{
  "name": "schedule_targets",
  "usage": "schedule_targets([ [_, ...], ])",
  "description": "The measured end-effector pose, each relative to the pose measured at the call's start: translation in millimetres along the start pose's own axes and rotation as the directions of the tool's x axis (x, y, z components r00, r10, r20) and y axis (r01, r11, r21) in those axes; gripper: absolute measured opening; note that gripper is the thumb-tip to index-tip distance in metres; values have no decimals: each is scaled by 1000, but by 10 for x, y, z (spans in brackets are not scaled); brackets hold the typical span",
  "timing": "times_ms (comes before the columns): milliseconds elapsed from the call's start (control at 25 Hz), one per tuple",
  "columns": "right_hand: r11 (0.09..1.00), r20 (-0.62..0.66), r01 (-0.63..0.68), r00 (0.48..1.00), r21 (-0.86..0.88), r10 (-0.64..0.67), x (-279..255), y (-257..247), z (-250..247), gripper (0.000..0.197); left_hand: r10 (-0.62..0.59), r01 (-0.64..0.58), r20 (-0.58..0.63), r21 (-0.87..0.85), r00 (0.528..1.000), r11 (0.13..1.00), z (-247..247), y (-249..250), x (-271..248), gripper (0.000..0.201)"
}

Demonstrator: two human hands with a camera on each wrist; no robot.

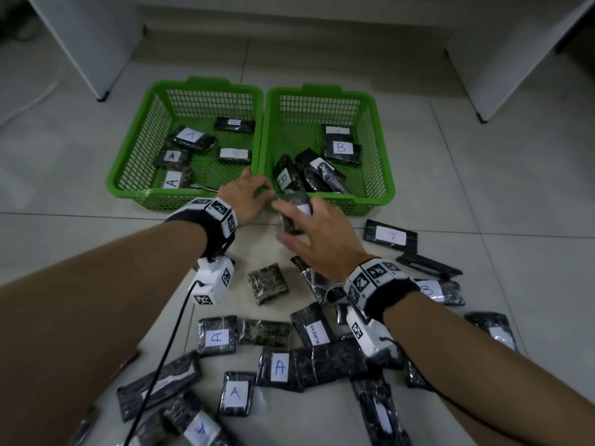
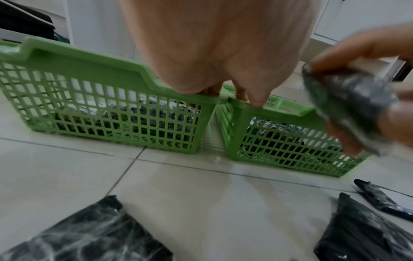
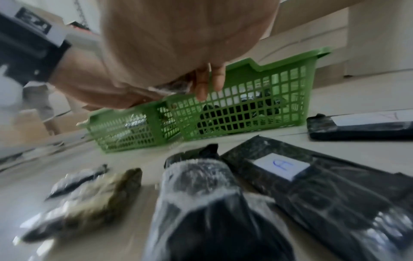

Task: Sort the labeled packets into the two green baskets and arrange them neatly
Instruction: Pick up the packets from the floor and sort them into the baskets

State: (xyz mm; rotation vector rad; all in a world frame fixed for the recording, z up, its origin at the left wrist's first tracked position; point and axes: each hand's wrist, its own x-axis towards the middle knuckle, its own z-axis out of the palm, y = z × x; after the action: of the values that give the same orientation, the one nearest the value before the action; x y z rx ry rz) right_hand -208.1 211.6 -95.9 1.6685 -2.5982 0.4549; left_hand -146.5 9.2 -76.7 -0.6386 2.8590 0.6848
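While the left basket (image 1: 128, 175) holds A-marked packets, the left hand (image 1: 248, 201) rests loose-fingered on its near right corner; just right, the right hand (image 1: 322, 239) grips a dark packet (image 1: 294, 210) before the right basket (image 1: 380, 175).

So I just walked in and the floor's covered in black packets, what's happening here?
A person is sorting labeled packets into two green baskets. The left basket holds packets marked A, the right basket ones marked B. The right hand grips a wrapped packet just in front of the baskets; its label can't be read. The left hand rests at the rims where the baskets meet. Many packets remain on the floor.
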Motion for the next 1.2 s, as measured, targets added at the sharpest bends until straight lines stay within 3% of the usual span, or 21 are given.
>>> schedule_targets([
  [80, 996, -87, -86, 993, -10, 84, 111, 45, -114, 61, 17, -17, -10, -3, 1000, 1000, 14, -15, -8, 35],
  [160, 982, -142, -169, 973, 85, 180, 310, 59, -182, 77, 37, -37, -24, -2, 999, 999, 57, -48, -29, 42],
  [240, 953, -208, -245, 937, 178, 280, 571, 50, -173, 80, 65, -65, -24, -3, 998, 998, 88, -130, -23, 41],
  [320, 925, -175, -374, 908, 69, 380, 762, 79, -117, 72, 81, -81, 0, -18, 997, 997, 69, -155, -7, 37],
  [400, 887, -45, -459, 888, -40, 457, 856, 132, -46, 71, 73, -73, 20, -35, 997, 997, 56, -147, 1, 37],
  [480, 885, 46, -453, 887, -104, 460, 851, 183, 0, 73, 76, -76, -15, 5, 997, 997, 97, -133, -28, 43],
  [600, 888, 73, -446, 887, -115, 455, 783, 129, -21, 71, 154, -122, -234, 145, 960, 982, 131, -227, -256, 46],
  [680, 903, -93, -416, 908, -105, 408, 616, -9, -52, 63, 222, -158, -355, 199, 908, 967, 133, -319, -491, 33],
  [720, 932, -202, -352, 922, -83, 330, 508, -79, -54, 55, 231, -170, -350, 195, 908, 966, 116, -355, -591, 27],
  [760, 969, -255, -242, 941, -47, 223, 384, -174, -37, 47, 216, -167, -294, 183, 931, 969, 116, -400, -697, 25],
  [800, 995, -220, -101, 970, 13, 101, 269, -250, 4, 40, 180, -142, -202, 190, 963, 972, 128, -443, -769, 28],
  [880, 983, 87, 68, 993, 169, -83, 50, -426, 107, 35, 73, -75, 17, 248, 997, 966, 199, -590, -888, 50],
  [960, 982, 383, 54, 915, 183, -122, -101, -536, 234, 48, 13, -66, 206, 255, 978, 965, 265, -710, -958, 71],
  [1000, 988, 452, 45, 885, 149, -109, -151, -552, 295, 58, 18, -86, 256, 255, 967, 963, 301, -754, -976, 75],
  [1040, 990, 471, 36, 877, 137, -97, -205, -555, 355, 63, 33, -111, 275, 274, 961, 955, 327, -777, -1003, 76],
  [1120, 974, 416, -47, 908, 222, -51, -272, -545, 392, 52, 43, -120, 267, 279, 963, 953, 351, -779, -1028, 74],
  [1200, 871, 323, -267, 937, 412, 135, -248, -528, 308, 30, 5, -43, 224, 163, 974, 986, 294, -750, -1033, 62],
])
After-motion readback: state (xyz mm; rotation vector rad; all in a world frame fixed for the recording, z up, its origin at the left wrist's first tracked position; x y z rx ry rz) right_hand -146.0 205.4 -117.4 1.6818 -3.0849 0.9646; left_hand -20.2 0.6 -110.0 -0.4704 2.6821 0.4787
